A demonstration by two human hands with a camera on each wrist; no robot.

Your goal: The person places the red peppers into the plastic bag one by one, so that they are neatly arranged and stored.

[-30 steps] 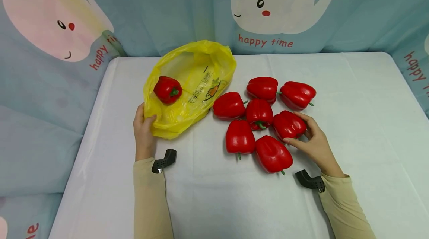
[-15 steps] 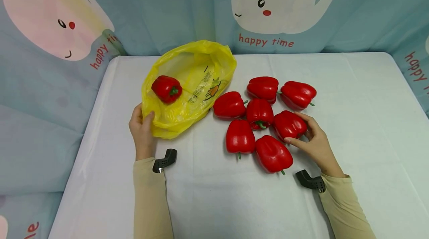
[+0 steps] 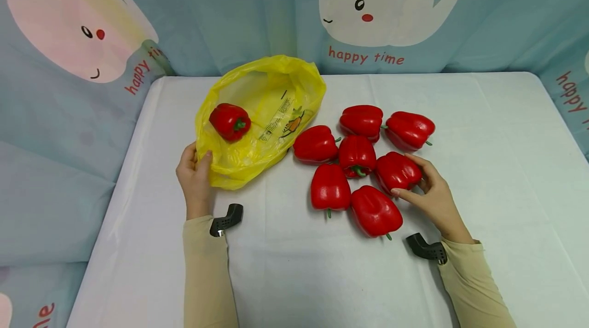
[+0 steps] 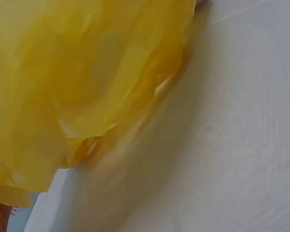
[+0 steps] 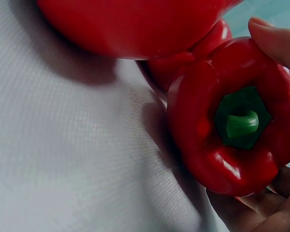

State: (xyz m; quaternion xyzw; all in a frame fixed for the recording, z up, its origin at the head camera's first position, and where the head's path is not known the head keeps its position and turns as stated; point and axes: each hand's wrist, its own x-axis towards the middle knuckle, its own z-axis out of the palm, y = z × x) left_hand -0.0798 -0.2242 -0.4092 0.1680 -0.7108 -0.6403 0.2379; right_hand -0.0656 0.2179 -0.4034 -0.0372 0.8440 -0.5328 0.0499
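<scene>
My left hand grips the near left rim of a yellow plastic bag, thumb over the edge. The bag's mouth faces up, and one red bell pepper lies inside. In the left wrist view the bag's crumpled side fills the upper left. Over to the right, my right hand holds a red bell pepper between thumb and fingers, beside the other peppers. The right wrist view shows that pepper's green stem end facing the camera, with thumb above and fingers below.
Several more red bell peppers cluster mid-table, among them a near one, a left one close to the bag and a far right one. They lie on a white tablecloth. A blue printed curtain stands behind.
My left hand has shifted slightly left with the bag's rim, and the pepper inside has moved a little left with it. The right hand keeps its hold in the same place.
</scene>
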